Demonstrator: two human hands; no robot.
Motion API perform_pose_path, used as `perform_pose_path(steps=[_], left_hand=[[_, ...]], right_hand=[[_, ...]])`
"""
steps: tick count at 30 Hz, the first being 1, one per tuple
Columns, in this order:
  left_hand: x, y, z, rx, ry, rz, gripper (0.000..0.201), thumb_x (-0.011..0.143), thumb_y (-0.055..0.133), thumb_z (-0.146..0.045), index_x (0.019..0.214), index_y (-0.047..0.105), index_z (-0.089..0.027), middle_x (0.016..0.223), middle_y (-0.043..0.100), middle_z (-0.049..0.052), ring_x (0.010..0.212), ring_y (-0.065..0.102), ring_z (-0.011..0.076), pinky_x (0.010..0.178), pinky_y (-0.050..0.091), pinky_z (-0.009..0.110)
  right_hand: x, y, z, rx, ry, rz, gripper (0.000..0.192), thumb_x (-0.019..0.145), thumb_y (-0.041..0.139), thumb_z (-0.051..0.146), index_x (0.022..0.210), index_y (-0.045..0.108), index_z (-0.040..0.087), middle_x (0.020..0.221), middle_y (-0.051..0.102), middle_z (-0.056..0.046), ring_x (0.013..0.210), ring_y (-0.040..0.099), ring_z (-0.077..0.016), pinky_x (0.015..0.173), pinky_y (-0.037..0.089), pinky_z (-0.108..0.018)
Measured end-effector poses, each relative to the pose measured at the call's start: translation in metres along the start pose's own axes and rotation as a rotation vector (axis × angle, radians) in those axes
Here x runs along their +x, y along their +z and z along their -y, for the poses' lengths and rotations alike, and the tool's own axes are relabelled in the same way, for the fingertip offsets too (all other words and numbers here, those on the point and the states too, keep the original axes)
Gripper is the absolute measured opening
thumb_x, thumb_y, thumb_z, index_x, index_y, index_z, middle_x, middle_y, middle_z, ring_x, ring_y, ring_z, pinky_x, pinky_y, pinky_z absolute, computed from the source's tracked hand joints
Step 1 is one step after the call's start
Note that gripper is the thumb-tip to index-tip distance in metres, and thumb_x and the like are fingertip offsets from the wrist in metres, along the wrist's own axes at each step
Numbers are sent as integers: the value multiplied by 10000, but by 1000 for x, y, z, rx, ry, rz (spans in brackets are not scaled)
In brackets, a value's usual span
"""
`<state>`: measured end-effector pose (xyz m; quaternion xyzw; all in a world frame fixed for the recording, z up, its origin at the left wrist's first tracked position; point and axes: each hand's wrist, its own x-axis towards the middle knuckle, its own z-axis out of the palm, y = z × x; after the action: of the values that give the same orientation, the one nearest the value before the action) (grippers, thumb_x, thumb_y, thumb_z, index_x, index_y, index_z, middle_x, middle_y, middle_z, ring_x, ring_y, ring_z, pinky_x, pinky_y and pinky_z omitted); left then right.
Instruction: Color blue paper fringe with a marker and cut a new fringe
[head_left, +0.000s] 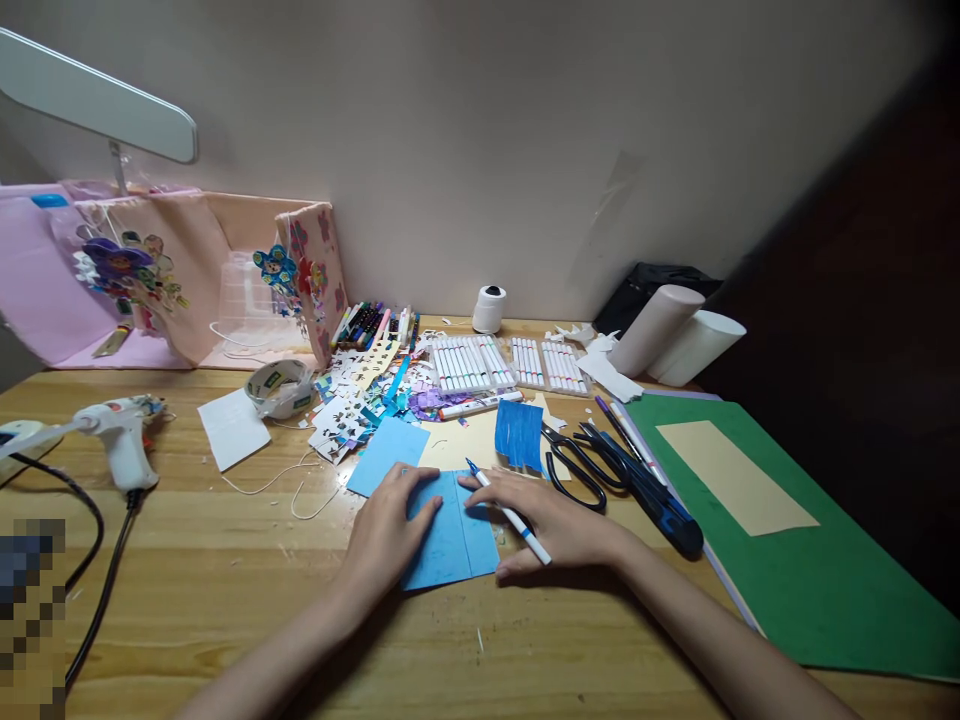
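A folded light blue paper (454,535) lies on the wooden desk (225,590) in front of me. My left hand (390,535) presses flat on its left half, fingers spread. My right hand (551,520) rests on its right edge and holds a white pen (510,515) with a blue tip that points up and left. Behind the paper lie another light blue sheet (386,452), a cream sheet (457,450) and a dark blue fringed piece (519,435).
Black scissors (577,465) and a dark utility knife (660,505) lie right of my right hand. A green folder (810,570) with a beige sheet sits far right. Marker sets (472,362), paper scraps, a tape roll (281,388), a glue gun (120,430) and paper rolls (675,340) surround the area.
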<state>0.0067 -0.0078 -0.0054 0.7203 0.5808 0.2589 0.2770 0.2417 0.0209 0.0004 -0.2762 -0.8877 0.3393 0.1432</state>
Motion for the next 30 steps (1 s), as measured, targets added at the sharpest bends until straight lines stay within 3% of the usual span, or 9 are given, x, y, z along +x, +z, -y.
perform_pose_path(steps=[5, 12, 19, 30], left_hand=[[-1, 3, 1, 17, 51, -22, 260, 859, 532, -274, 1116, 566, -250, 1155, 543, 53, 1049, 566, 217, 900, 460, 375], [0, 6, 5, -9, 128, -25, 232, 851, 550, -252, 1079, 584, -244, 1163, 551, 46, 1028, 582, 211, 878, 483, 379], [0, 7, 5, -14, 156, -5, 196, 856, 541, -229, 1036, 618, -242, 1113, 604, 14, 1013, 593, 178, 892, 483, 345], [-3, 7, 2, 66, 145, 21, 265, 841, 572, -285, 1098, 601, -226, 1168, 585, 31, 1039, 587, 200, 875, 500, 374]], right_hand=[[0, 1, 1, 2, 31, -16, 559, 711, 714, 451, 1200, 512, 270, 1396, 460, -72, 1280, 405, -269, 1065, 286, -481], [5, 8, 4, -9, 37, -152, 215, 891, 520, 249, 1105, 546, 248, 1248, 598, -62, 1176, 520, -198, 1005, 373, -428], [5, 10, 5, -62, 41, -170, 197, 894, 506, 208, 1079, 560, 250, 1217, 617, -49, 1155, 534, -188, 969, 403, -396], [5, 12, 3, -72, 11, -194, 209, 877, 528, 179, 1069, 578, 244, 1224, 616, -60, 1160, 538, -194, 1019, 360, -435]])
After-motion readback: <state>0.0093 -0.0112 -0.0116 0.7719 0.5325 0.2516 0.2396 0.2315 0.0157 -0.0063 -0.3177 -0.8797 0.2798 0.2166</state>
